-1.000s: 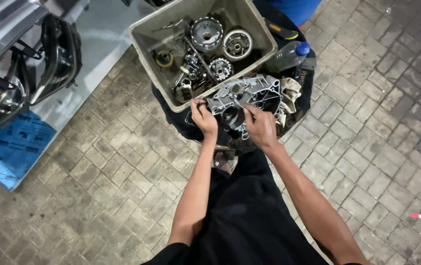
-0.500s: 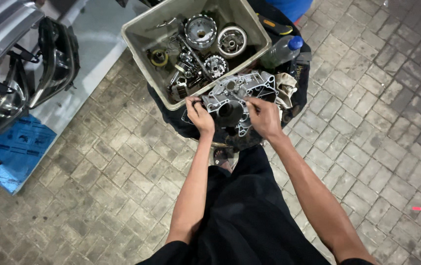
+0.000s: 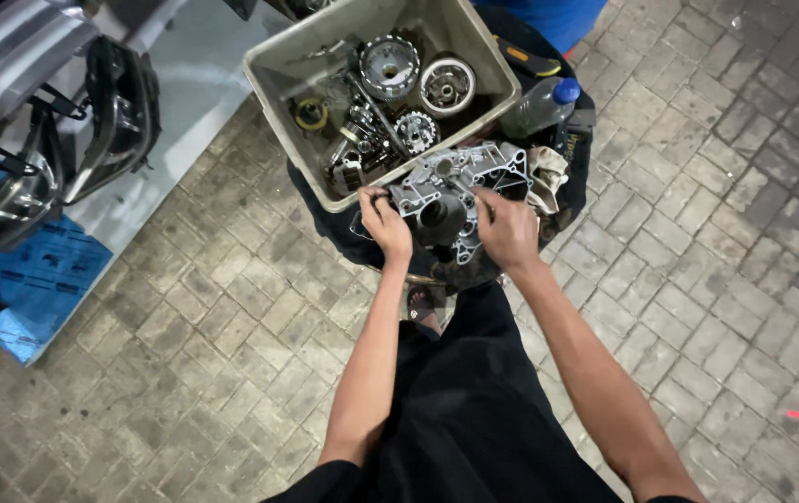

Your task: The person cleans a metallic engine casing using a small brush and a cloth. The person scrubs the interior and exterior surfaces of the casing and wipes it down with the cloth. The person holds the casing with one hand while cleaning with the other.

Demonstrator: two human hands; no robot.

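While gripped from both sides: cast metal engine case half (image 3: 450,191), resting on a dark cloth-covered stand (image 3: 325,219) just in front of the beige tub (image 3: 273,84) of gears and clutch parts

Left hand (image 3: 385,224) clamped on the left rim, fingers curled over the edge; right hand (image 3: 506,228) spread on the right flank, fingers pressing the casting. Looks heavy, rigid, probably oily and slick, with sharp ribs and bolt lugs. Best held by the thick outer rim on opposite sides, not by the central bore. Plastic bottle (image 3: 539,107) and rag (image 3: 546,177) close beside on the right, so little room there
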